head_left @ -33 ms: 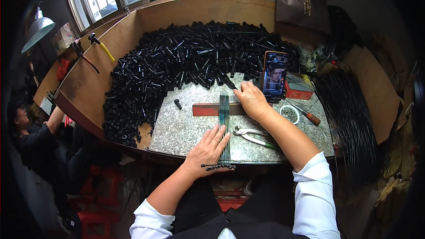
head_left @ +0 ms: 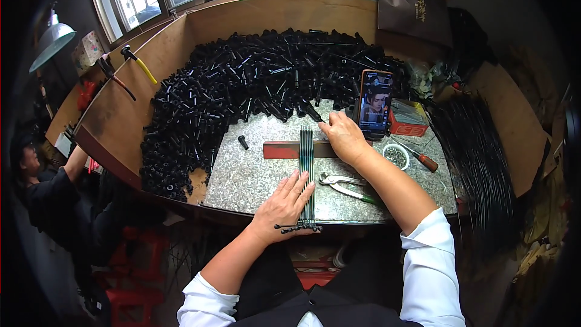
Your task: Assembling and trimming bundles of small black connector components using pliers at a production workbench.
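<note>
A row of thin dark metal rods (head_left: 307, 145) lies side by side across a red-and-dark bar (head_left: 281, 150), with black knobbed ends at the table's near edge. My left hand (head_left: 280, 209) lies flat along the rods' left side, fingers stretched out and fingertips on them. Just past the bar's right part, my right hand (head_left: 346, 138) has its fingers closed on a black tubular piece (head_left: 313, 112) at the edge of the pile. Pincers (head_left: 345, 183) lie near my right forearm. A single black piece (head_left: 243, 142) rests to the left.
A heap of black tubular pieces (head_left: 260, 72) fills the back and left, inside a wooden rim (head_left: 254, 9). On the right are a phone (head_left: 375, 106), a red box (head_left: 408, 122), a white bowl of small parts (head_left: 396, 156), a screwdriver (head_left: 423, 158) and more rods (head_left: 484, 157). Another person (head_left: 51, 175) sits left.
</note>
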Demonstrator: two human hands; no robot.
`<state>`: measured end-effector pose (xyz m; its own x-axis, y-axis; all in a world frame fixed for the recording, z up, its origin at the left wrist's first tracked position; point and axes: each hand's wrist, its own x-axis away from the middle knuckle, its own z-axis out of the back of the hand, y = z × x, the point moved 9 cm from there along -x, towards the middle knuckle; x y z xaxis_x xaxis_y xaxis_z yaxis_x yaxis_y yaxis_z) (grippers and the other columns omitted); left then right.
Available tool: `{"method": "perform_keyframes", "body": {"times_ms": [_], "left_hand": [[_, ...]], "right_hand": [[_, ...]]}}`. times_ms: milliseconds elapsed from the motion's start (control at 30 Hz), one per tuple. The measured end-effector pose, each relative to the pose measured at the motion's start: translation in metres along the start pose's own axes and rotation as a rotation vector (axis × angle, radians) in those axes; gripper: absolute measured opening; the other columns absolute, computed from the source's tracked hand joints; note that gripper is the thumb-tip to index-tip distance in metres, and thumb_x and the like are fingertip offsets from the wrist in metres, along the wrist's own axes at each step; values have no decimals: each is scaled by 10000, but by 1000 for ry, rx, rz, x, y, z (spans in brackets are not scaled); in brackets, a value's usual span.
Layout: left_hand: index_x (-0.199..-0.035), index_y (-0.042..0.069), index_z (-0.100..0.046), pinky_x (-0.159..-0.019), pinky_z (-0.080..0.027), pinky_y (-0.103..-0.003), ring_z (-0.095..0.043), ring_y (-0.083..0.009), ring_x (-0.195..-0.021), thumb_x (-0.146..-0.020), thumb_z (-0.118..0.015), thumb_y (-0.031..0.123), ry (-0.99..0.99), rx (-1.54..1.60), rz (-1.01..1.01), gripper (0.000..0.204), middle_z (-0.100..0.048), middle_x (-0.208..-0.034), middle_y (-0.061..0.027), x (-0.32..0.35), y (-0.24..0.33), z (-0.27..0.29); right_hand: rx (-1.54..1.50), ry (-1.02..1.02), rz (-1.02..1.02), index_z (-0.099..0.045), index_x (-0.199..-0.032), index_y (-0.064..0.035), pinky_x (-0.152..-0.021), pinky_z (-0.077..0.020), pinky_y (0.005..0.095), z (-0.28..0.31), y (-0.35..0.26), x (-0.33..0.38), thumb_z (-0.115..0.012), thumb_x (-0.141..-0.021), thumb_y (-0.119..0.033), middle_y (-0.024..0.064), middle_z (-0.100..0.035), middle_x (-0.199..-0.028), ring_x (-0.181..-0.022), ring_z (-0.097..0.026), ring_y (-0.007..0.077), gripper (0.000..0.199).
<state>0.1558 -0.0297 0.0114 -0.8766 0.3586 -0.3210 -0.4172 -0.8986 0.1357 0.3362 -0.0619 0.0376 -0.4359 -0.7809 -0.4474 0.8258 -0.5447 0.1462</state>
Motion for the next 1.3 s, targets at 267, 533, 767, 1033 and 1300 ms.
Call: {"method": "perform_keyframes", "body": {"times_ms": [267, 533, 767, 1033, 1300], "left_hand": [[-1358, -39, -391, -1097, -283, -489, -299, -437, -1343, -684, -707, 562, -11, 7, 5, 957, -338, -1420, -275, 0, 1, 2], [-1362, -41, -385, -1100, -277, -490, -298, -438, -1343, -690, -702, 564, -9, 16, 9, 958, -337, -1420, -276, -1, 1, 1], [-1362, -42, -385, -1102, -275, -487, -302, -437, -1341, -695, -692, 571, -2, 7, 5, 957, -340, -1418, -277, 0, 1, 2], [-1363, -41, -384, -1103, -277, -482, -306, -432, -1342, -694, -685, 580, -10, -8, 6, 961, -343, -1416, -276, 0, 0, 1], [-1371, -39, -376, -1104, -274, -480, -304, -425, -1346, -718, -655, 597, -19, -19, 7, 953, -344, -1418, -274, -1, 2, 2]], "right_hand": [[-75, 10, -2, -650, -1093, -74, -849, -472, 353, 1, -1, 2, -529, -796, -52, 121, -548, -929, -949, -539, 270, 321], [-66, 10, 20, -634, -1124, -79, -853, -467, 354, 4, -3, 1, -526, -808, -62, 112, -539, -959, -966, -521, 264, 334], [-92, 3, 38, -625, -1139, -78, -863, -456, 354, 8, -5, 0, -515, -805, -32, 119, -532, -959, -946, -510, 274, 354], [-160, 5, 25, -634, -1147, -76, -869, -450, 348, 0, -2, -1, -509, -804, -16, 122, -532, -957, -942, -511, 275, 370], [-180, -2, 20, -619, -1167, -69, -882, -449, 349, 0, -5, -2, -505, -805, -13, 127, -532, -983, -957, -511, 277, 384]]}}
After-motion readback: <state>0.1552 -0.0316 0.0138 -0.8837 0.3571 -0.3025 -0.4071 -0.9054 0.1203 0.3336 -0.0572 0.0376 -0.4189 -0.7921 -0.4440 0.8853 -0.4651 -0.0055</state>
